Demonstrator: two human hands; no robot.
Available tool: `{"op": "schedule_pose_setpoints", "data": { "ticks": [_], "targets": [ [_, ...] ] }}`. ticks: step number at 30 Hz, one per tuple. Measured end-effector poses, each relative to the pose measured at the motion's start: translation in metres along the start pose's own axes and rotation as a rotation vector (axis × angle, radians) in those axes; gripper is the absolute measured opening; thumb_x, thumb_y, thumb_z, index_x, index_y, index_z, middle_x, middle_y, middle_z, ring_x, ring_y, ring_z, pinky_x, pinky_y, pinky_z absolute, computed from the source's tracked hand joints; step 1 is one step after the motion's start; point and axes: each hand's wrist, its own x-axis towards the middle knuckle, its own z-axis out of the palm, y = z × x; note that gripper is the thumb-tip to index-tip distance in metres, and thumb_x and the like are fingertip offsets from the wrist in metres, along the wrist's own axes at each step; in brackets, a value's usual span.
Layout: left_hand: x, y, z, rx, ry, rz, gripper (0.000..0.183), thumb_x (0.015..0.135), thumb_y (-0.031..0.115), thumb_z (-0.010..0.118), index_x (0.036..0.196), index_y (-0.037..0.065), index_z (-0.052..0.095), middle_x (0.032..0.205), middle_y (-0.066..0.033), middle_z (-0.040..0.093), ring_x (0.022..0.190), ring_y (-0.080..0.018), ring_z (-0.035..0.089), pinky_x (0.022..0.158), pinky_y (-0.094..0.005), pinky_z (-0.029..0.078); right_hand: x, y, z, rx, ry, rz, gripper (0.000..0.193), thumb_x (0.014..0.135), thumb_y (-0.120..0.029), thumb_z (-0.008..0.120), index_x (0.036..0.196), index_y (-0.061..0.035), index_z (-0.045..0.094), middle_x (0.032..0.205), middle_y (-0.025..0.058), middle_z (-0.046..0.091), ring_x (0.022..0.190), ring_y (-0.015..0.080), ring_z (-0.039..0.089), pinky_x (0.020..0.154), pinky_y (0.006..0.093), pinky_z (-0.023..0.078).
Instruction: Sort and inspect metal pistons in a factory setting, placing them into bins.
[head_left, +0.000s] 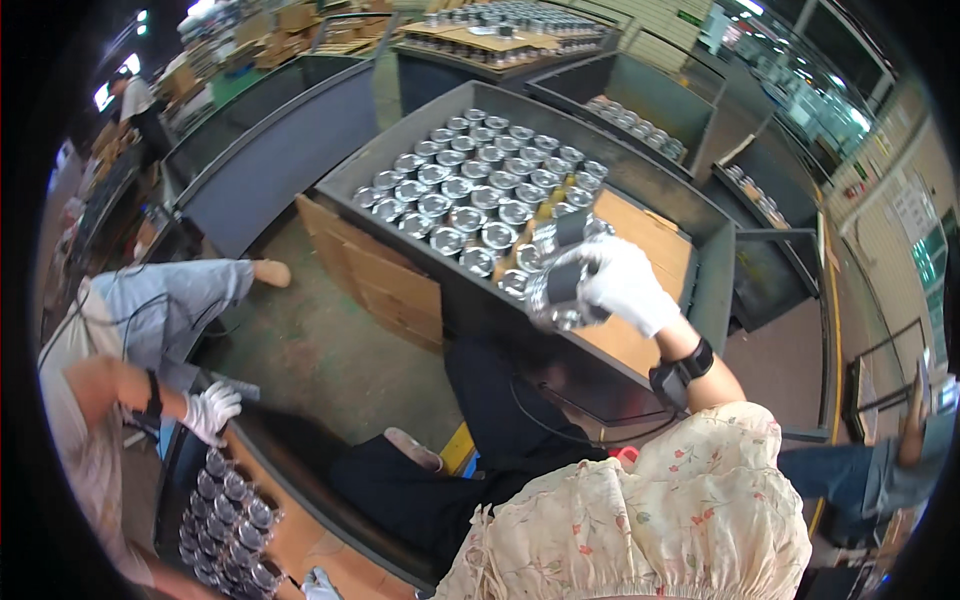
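Observation:
My right hand [625,285], in a white glove, is closed round a shiny metal cylinder [545,297] with a dark patch on its side, much like an engine piston. It is over the near side of a dark metal bin [335,185]. Just beyond it, a second piston [560,232] lies tilted; whether the hand touches it is unclear. Rows of similar pistons [457,187] stand on the bin's left side. At the lower edge shows part of a gloved hand [320,585], apparently my left, beside cardboard in a lower bin; its fingers are mostly cut off.
Brown cardboard [650,235] lines the big bin's right side. A co-worker's gloved hand [212,412] rests at the lower bin, near more pistons [228,520]. Other dark bins [290,140] stand behind. A cable [640,437] hangs from my right wrist device [682,375].

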Motion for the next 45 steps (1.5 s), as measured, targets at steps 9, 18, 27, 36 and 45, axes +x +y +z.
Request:
{"op": "schedule_pose_setpoints", "data": {
  "ticks": [9,18,27,36,45],
  "targets": [
    [0.22,0.238,-0.002,0.085,0.174,0.549,0.027,0.092,0.022,0.059,0.098,-0.002,0.069,0.091,-0.0181,0.069,0.085,-0.0319,0.065,0.082,-0.0403,0.05,0.082,0.197,-0.044,-0.356,0.139,0.392,0.033,0.071,-0.022,0.068,0.103,-0.017,0.074,0.099,0.0154,0.07,0.094,0.0308,0.068,0.086,0.0383,0.053],
    [0.152,0.229,-0.012,0.181,0.206,0.694,0.023,0.092,0.021,0.061,0.094,0.001,0.072,0.09,-0.0171,0.071,0.085,-0.0318,0.066,0.083,-0.0405,0.05,0.204,0.374,-0.001,-0.358,0.108,0.557,0.026,0.081,-0.017,0.062,0.105,-0.014,0.073,0.108,0.017,0.068,0.101,0.035,0.066,0.09,0.0411,0.051],
    [-0.027,0.167,-0.035,0.351,0.047,0.13,0.023,0.09,0.021,0.061,0.093,0.0,0.07,0.089,-0.0178,0.07,0.084,-0.0325,0.066,0.082,-0.0411,0.05,0.286,0.447,0.106,-0.197,0.026,0.487,0.032,0.089,-0.024,0.054,0.114,-0.0074,0.067,0.113,0.023,0.065,0.101,0.0398,0.065,0.089,0.0432,0.052],
    [-0.062,0.161,-0.025,0.417,-0.02,-0.116,0.025,0.089,0.021,0.062,0.093,-0.003,0.067,0.089,-0.0194,0.068,0.084,-0.0335,0.065,0.081,-0.0418,0.051,0.299,0.429,0.117,-0.306,-0.17,0.446,0.033,0.088,-0.027,0.057,0.114,-0.0103,0.067,0.119,0.0181,0.064,0.107,0.0351,0.063,0.091,0.0412,0.051],
    [-0.111,0.153,-0.045,0.266,0.103,-0.209,0.027,0.085,0.024,0.063,0.091,-0.002,0.066,0.087,-0.0239,0.066,0.085,-0.0416,0.063,0.077,-0.0487,0.05,0.255,0.307,0.108,-0.215,-0.056,-0.108,0.042,0.086,-0.018,0.06,0.125,-0.0025,0.059,0.112,0.0285,0.063,0.104,0.0405,0.062,0.089,0.0434,0.05]
  ]
}}
